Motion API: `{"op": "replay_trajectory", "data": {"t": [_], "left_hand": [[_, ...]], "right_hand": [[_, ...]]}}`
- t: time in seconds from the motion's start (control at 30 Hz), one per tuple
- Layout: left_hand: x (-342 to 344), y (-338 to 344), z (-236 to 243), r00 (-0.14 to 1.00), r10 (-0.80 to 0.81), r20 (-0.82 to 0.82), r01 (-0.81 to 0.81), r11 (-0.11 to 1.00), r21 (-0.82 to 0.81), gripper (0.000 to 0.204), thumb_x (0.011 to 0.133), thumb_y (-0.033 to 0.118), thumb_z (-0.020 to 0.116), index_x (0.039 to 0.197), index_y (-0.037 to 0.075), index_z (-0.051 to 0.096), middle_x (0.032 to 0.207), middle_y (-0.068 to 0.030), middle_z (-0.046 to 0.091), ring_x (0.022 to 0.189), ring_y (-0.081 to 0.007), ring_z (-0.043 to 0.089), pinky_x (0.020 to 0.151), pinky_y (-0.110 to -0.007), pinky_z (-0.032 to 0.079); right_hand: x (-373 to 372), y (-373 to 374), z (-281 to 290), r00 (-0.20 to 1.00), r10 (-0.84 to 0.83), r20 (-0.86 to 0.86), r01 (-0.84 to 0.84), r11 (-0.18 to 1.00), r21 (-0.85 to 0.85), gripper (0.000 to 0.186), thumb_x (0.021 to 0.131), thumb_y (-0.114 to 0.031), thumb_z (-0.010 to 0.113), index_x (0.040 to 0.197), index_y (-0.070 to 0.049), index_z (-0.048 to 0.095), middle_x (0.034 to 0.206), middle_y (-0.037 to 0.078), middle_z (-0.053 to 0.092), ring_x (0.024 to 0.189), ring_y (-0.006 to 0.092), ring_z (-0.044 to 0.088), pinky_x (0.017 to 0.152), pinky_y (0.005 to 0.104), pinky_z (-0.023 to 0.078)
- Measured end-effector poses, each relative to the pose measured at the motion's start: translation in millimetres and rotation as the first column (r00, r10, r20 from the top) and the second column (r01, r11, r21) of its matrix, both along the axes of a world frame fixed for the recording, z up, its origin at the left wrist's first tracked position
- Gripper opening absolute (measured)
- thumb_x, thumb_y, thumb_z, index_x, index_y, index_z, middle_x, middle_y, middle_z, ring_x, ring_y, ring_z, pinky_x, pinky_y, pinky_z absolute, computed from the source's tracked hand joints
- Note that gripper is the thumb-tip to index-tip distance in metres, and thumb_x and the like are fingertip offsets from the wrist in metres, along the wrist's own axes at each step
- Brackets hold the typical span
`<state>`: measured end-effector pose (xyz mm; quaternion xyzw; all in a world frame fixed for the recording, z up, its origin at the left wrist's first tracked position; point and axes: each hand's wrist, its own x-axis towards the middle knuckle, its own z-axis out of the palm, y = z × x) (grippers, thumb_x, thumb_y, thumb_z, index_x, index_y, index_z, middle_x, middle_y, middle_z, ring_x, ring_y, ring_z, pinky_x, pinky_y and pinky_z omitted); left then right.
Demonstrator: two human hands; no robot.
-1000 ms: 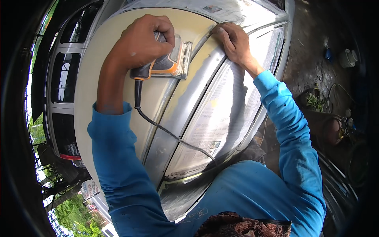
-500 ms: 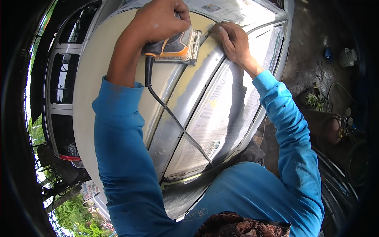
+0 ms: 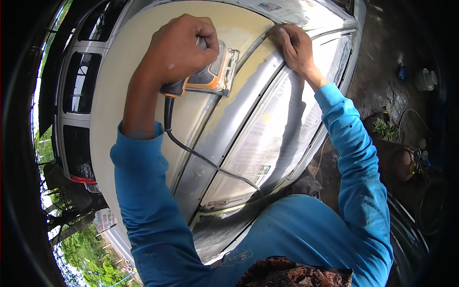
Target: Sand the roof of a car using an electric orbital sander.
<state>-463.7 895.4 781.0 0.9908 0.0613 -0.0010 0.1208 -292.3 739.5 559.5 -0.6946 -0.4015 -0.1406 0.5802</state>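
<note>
My left hand (image 3: 184,50) is wrapped round the grip of an orange and black electric sander (image 3: 210,79). Its flat pad lies on the cream-coloured car roof (image 3: 138,57), close to the groove along the roof's side. A black power cord (image 3: 191,151) trails from the sander's handle across the roof edge and the papered windows toward my body. Further right, my right hand (image 3: 295,48) rests on the bare grey and yellowish roof rail (image 3: 239,105), its fingers loosely bent and nothing seen in them.
Newspaper masking (image 3: 267,138) covers the side windows, and more covers the windshield (image 3: 287,12). A silver vehicle (image 3: 79,86) stands beyond the roof on the left. On the ground at right are a white bucket (image 3: 425,79), a small plant (image 3: 384,128) and a reddish tank (image 3: 399,160).
My left hand has drawn the sander back toward me and slightly left along the roof edge. The cord sags more. My right hand stays on the rail while the view shifts slightly.
</note>
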Motion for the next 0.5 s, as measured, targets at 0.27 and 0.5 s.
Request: {"op": "replay_trajectory", "data": {"t": [0.27, 0.5], "left_hand": [[-57.2, 19.7, 7.6, 0.999, -0.019, 0.035, 0.017, 0.999, 0.049, 0.004, 0.071, 0.004, 0.067, 0.073, 0.007, 0.069, 0.081, -0.0017, 0.068, 0.094, -0.0214, 0.065, 0.087, -0.036, 0.051], [16.4, 2.7, -0.1, 0.998, 0.058, 0.012, -0.059, 0.997, 0.048, 0.006, 0.07, 0.001, 0.064, 0.074, 0.002, 0.068, 0.082, -0.0064, 0.065, 0.089, -0.0224, 0.063, 0.088, -0.033, 0.048]], "right_hand": [[-4.7, 1.7, 0.7, 0.996, -0.087, 0.005, 0.087, 0.996, 0.015, 0.028, 0.1, -0.026, 0.054, 0.102, -0.005, 0.073, 0.089, 0.016, 0.067, 0.086, 0.0357, 0.063, 0.077, 0.0427, 0.051], [1.1, 2.9, -8.0, 0.997, -0.076, 0.003, 0.076, 0.997, 0.017, 0.025, 0.098, -0.022, 0.057, 0.104, -0.003, 0.071, 0.093, 0.016, 0.068, 0.087, 0.0366, 0.064, 0.078, 0.0433, 0.051]]}}
